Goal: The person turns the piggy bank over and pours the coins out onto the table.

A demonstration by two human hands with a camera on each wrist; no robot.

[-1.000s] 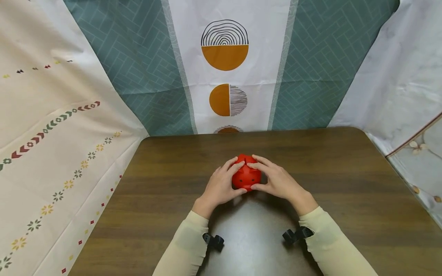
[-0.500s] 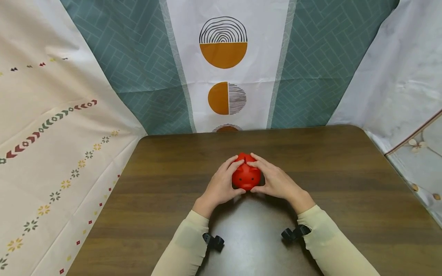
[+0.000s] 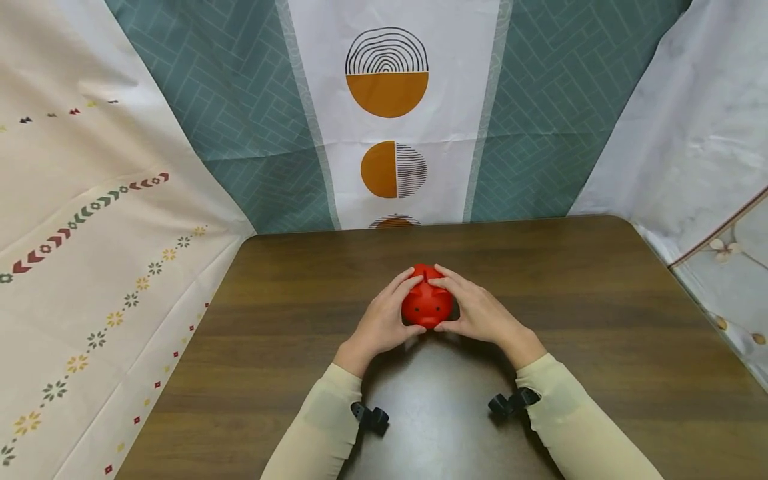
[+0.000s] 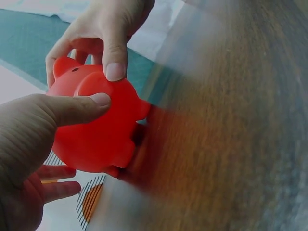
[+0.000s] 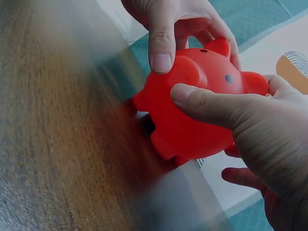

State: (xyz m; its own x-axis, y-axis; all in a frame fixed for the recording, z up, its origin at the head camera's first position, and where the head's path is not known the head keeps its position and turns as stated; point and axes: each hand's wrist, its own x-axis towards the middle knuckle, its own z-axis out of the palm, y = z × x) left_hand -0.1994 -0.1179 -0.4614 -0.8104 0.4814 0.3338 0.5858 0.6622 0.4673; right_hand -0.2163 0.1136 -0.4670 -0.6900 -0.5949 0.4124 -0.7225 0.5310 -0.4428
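A red piggy bank (image 3: 427, 308) with a slot in its back stands on the brown table, its snout toward me. My left hand (image 3: 382, 320) holds it from the left, thumb below the snout and fingers curled over its side and top. From the other side my right hand (image 3: 487, 315) grips it the same way. In the left wrist view the piggy bank (image 4: 96, 130) has both thumbs pressed near its snout, its feet at the tabletop. The right wrist view shows the piggy bank's dark eye and ear (image 5: 254, 83) beside the right thumb.
The wood-grain table (image 3: 270, 373) reaches back to a green and white patterned cloth (image 3: 396, 133). A cream cloth (image 3: 120, 267) hangs at the left and a pale one (image 3: 678, 147) at the right. A small black camera (image 3: 372, 420) sits on each wrist.
The head view shifts very slightly. Both hands keep their hold on the piggy bank, which stays in about the same place on the table.
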